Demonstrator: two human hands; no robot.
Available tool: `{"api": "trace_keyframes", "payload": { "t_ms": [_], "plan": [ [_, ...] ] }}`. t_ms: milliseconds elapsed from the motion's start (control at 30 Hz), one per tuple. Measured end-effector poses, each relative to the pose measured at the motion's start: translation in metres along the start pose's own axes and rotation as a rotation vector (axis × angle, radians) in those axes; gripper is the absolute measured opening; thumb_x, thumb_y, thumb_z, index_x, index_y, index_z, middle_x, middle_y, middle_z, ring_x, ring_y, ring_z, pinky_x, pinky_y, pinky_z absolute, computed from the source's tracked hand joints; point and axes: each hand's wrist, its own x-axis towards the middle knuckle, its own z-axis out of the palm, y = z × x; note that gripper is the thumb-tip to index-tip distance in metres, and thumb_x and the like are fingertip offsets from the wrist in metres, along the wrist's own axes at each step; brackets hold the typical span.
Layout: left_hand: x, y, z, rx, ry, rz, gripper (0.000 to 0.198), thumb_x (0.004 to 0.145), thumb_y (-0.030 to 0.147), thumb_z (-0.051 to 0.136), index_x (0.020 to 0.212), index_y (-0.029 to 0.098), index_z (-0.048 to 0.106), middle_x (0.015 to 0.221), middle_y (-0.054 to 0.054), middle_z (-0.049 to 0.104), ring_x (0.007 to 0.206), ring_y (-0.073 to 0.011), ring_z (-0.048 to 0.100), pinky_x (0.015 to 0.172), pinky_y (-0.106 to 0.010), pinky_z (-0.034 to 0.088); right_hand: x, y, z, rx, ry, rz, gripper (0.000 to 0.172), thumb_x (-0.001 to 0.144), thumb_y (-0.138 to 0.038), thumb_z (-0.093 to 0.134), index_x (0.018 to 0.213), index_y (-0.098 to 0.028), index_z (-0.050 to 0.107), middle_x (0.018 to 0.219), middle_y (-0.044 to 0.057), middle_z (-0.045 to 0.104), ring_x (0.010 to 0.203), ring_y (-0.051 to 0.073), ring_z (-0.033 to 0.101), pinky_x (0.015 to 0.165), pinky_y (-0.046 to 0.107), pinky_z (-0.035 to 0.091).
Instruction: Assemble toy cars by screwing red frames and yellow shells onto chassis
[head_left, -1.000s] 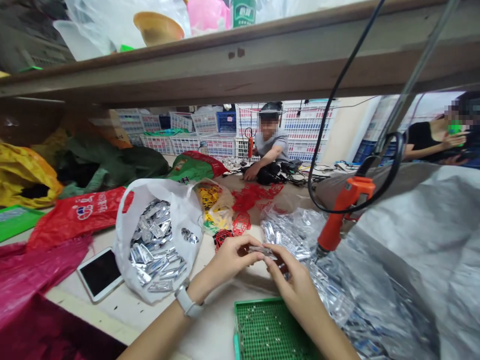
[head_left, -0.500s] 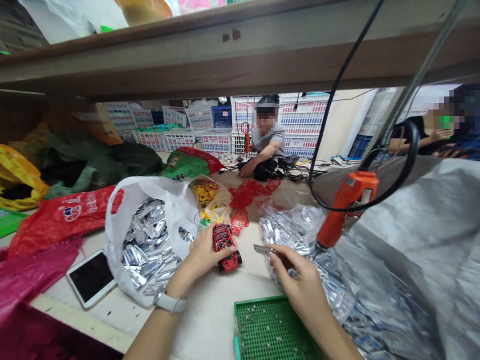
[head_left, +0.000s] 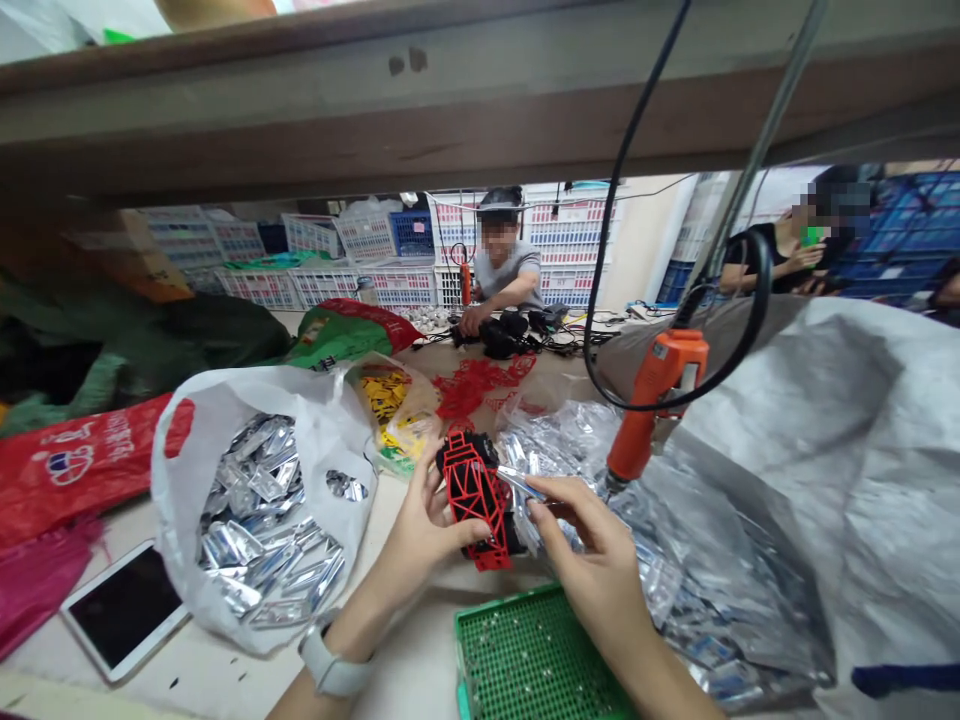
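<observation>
Presently: L hand [head_left: 421, 530] grips 1 red/blk frame [head_left: 474, 490]; R hand [head_left: 596, 550] pinches 1 silver pc. [head_left: 519, 481]; grn. tray [head_left: 463, 682] nr. R wrist.

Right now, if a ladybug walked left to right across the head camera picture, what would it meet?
White-rimmed black screen, big white bag, left hand, red-and-black frame, thin silvery piece, right hand, orange power tool.

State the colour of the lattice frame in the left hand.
The frame in the left hand is red; the head view shows it best.
</observation>
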Motion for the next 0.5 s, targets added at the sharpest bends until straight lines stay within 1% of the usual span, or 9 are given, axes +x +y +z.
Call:
{"api": "trace_keyframes", "payload": {
  "t_ms": [67,100,200,267,367,500],
  "plan": [
    [-0.005,-0.001,0.009,-0.052,0.005,0.008,0.121,0.053,0.055,0.096,0.151,0.024,0.033,0.157,-0.018,0.048,0.141,-0.0371,0.051,0.114,-0.044,0.05,0.0,-0.003,-0.002,-0.026,-0.005,-0.078,0.02,0.096,-0.017,0.062,0.112,-0.024,0.073,0.098,0.006,0.076,0.087,0.018,0.073,0.077,0.029,0.062],
    [-0.006,-0.001,0.011,-0.072,0.02,0.013,0.123,0.051,0.056,0.097,0.152,0.024,0.032,0.154,-0.018,0.051,0.14,-0.0373,0.053,0.113,-0.044,0.05,0.0,-0.004,-0.002,-0.037,-0.013,-0.119,0.022,0.096,-0.016,0.063,0.114,-0.023,0.072,0.1,0.006,0.076,0.089,0.018,0.073,0.079,0.03,0.062],
    [-0.009,-0.006,0.013,-0.095,0.062,0.016,0.135,0.051,0.057,0.097,0.157,0.027,0.019,0.145,-0.018,0.06,0.131,-0.0366,0.062,0.109,-0.045,0.053,0.0,-0.005,-0.003,-0.071,-0.048,-0.235,0.025,0.095,-0.012,0.064,0.116,-0.022,0.071,0.104,0.008,0.075,0.096,0.018,0.074,0.085,0.031,0.062],
    [-0.01,-0.008,0.013,-0.074,0.052,0.014,0.137,0.053,0.061,0.095,0.158,0.029,0.013,0.137,-0.017,0.065,0.123,-0.0357,0.067,0.105,-0.047,0.055,0.0,-0.006,-0.003,-0.099,-0.067,-0.286,0.027,0.095,-0.008,0.062,0.117,-0.022,0.07,0.105,0.008,0.076,0.098,0.018,0.073,0.086,0.03,0.062],
    [-0.013,-0.008,0.013,-0.034,0.008,0.018,0.134,0.059,0.064,0.091,0.159,0.03,0.008,0.132,-0.015,0.069,0.119,-0.0334,0.069,0.103,-0.045,0.056,0.0,-0.009,-0.004,-0.13,-0.065,-0.33,0.03,0.095,-0.005,0.061,0.118,-0.022,0.068,0.104,0.008,0.076,0.096,0.018,0.073,0.085,0.031,0.062],
    [-0.018,-0.005,0.015,-0.058,-0.03,0.036,0.128,0.068,0.058,0.088,0.161,0.027,0.006,0.132,-0.015,0.07,0.117,-0.0319,0.07,0.1,-0.042,0.057,0.0,-0.014,-0.005,-0.141,-0.064,-0.335,0.028,0.093,-0.011,0.068,0.118,-0.022,0.067,0.102,0.009,0.074,0.094,0.02,0.072,0.082,0.033,0.062]
  ]
}}
